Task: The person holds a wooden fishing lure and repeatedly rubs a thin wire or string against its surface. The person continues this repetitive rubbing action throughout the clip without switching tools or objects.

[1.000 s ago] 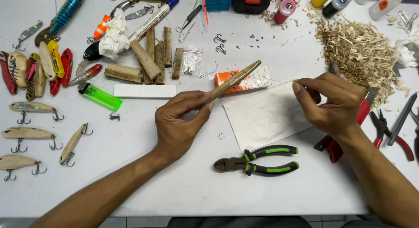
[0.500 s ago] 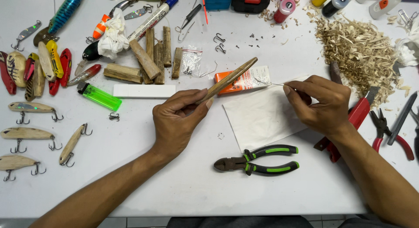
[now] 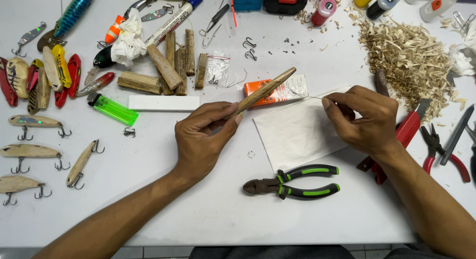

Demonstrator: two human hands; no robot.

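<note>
head view, work table from above. my left hand pinches a slim carved wooden stick near its lower end, fingers closed narrow around it; the stick slants up and to the right, its tip over an orange tube. my right hand has thumb and forefinger pressed together on a thin wire that points left toward the stick's tip, just beside it; i cannot tell whether they touch. under the right hand lies a white sheet of paper, with green-handled cutters below it on the white table. a red utility knife lies partly under the right wrist. wood shavings are heaped upper right. cut wooden blanks, a green lighter and unpainted lures with hooks lie to the left.
</note>
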